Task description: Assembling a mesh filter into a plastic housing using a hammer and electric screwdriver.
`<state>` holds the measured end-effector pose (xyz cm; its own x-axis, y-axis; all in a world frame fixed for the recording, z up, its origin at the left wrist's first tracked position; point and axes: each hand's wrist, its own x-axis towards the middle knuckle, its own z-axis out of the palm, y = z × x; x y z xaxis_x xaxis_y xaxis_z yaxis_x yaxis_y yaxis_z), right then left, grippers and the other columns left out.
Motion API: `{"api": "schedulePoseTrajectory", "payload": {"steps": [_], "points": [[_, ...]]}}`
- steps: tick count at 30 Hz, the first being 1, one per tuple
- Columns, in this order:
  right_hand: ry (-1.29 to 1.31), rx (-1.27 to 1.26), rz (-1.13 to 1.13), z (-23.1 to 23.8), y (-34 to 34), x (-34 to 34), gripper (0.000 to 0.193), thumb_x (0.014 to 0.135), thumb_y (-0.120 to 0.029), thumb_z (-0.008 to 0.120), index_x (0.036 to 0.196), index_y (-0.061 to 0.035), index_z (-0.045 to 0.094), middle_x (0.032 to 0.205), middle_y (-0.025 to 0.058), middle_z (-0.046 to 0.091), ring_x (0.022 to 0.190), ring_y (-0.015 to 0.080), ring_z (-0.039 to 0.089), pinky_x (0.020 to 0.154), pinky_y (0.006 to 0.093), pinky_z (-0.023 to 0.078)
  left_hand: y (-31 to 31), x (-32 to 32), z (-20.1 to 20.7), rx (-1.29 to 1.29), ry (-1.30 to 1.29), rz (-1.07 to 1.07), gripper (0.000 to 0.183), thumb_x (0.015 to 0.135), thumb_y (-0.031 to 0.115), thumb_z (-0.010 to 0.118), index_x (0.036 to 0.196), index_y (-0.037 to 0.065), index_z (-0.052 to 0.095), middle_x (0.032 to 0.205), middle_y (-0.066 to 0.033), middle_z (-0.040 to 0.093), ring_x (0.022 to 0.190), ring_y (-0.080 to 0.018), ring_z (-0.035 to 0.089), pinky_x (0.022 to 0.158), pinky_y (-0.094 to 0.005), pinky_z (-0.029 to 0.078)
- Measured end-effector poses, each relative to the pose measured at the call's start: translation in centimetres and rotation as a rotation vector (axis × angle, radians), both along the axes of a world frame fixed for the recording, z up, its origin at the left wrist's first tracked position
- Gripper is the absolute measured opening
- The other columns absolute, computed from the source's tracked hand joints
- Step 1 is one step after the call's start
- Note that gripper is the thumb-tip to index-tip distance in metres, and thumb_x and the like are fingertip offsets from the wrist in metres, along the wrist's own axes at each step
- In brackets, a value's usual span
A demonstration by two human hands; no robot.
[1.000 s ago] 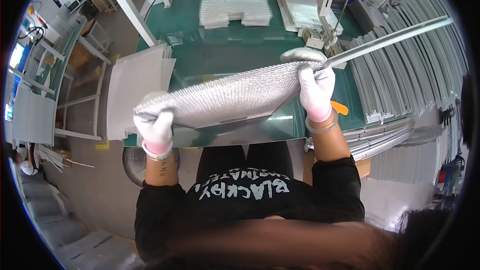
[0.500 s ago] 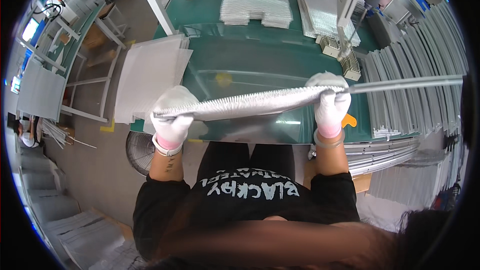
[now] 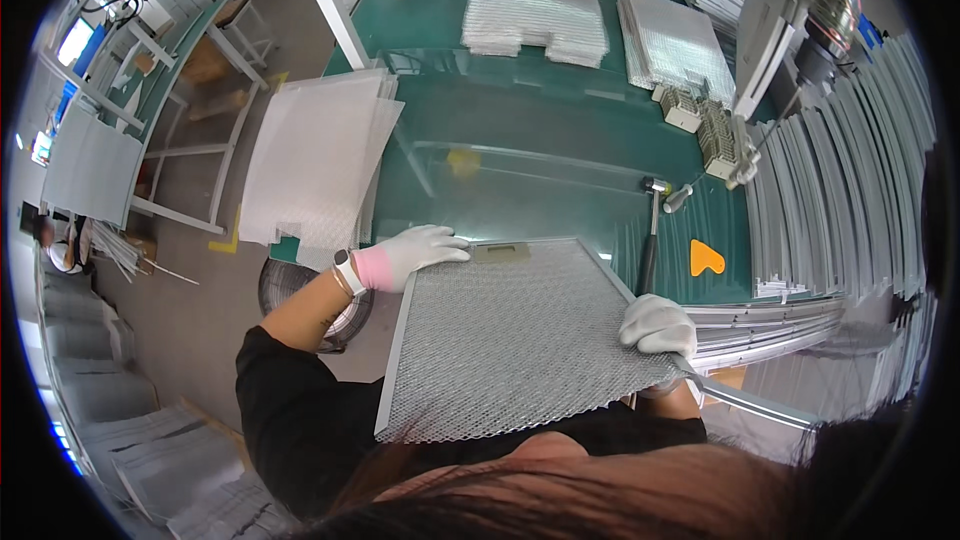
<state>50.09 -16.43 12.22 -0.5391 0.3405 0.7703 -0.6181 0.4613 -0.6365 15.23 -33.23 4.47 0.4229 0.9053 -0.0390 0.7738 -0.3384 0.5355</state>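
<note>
Tabletop point(image 3: 430, 25), green, stretches across my feed from 11 o'clock round to 3. At 2 to 3 o'clock I see a long row of packed grey strips point(image 3: 840, 170). The silvery mesh panel point(image 3: 510, 340) sits at 6 o'clock, between the wearer's body and the table, overlapping the table's near edge in my view. A loose-ended metal bar point(image 3: 755, 403) runs toward 4 o'clock from beside the right hand point(image 3: 658, 325). That gloved hand is curled, pinching the panel's 3 o'clock edge. The left hand point(image 3: 428, 248) lies on its 11 o'clock corner, fingers stretched out; its thumb is hidden, so I can't tell whether it pinches. At 3 o'clock I have a hammer point(image 3: 651, 240) and, just beyond, an orange piece point(image 3: 706, 258).
</note>
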Motion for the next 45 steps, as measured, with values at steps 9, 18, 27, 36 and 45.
{"api": "schedulePoseTrajectory", "payload": {"steps": [9,18,27,36,45], "points": [[-0.017,0.0,0.047,0.4,-0.1,-0.2,0.039,0.089,-0.042,0.067,0.084,-0.0061,0.054,0.076,0.0117,0.064,0.064,0.0243,0.06,0.056,0.0354,0.048,0.9,-0.2,0.4,0.071,0.003,-0.072,0.047,0.081,0.013,0.064,0.126,0.01,0.051,0.129,-0.0101,0.055,0.115,-0.0312,0.052,0.099,-0.0422,0.04],[0.015,-0.043,-0.098,1.1,0.5,-1.5,0.038,0.092,-0.04,0.064,0.079,-0.0055,0.056,0.071,0.0105,0.065,0.061,0.0268,0.063,0.057,0.0368,0.051,-3.4,1.9,-0.5,0.26,-0.129,0.628,0.029,0.086,0.007,0.056,0.115,0.003,0.056,0.098,-0.0162,0.064,0.103,-0.0304,0.059,0.09,-0.0389,0.046],[-0.07,-0.102,-0.27,3.4,5.5,-7.5,0.016,0.092,-0.01,0.062,0.101,0.0019,0.061,0.093,0.012,0.064,0.085,0.0171,0.059,0.08,0.0308,0.046,-0.1,3.7,10.3,0.973,-0.999,0.742,0.012,0.089,0.007,0.06,0.098,-0.002,0.059,0.093,-0.0116,0.065,0.083,-0.021,0.062,0.077,-0.0343,0.051],[-0.087,-0.339,-0.446,2.6,5.9,-8.7,0.024,0.087,0.001,0.066,0.11,-0.0012,0.059,0.094,-0.0008,0.058,0.077,0.0032,0.047,0.065,0.0178,0.04,1.7,3.0,9.0,1.008,-0.913,0.783,0.014,0.093,0.005,0.054,0.106,0.0,0.052,0.101,-0.0064,0.059,0.092,-0.0124,0.055,0.086,-0.027,0.044],[-0.222,0.284,-0.59,7.1,8.0,-7.8,0.074,0.076,0.001,0.076,0.142,-0.0049,0.046,0.109,0.0109,0.066,0.073,0.0126,0.056,0.068,0.0247,0.049,2.5,1.1,7.8,0.887,-1.049,0.851,0.026,0.093,0.002,0.051,0.118,-0.003,0.052,0.102,-0.0019,0.057,0.09,-0.007,0.051,0.083,-0.0237,0.044]]}}
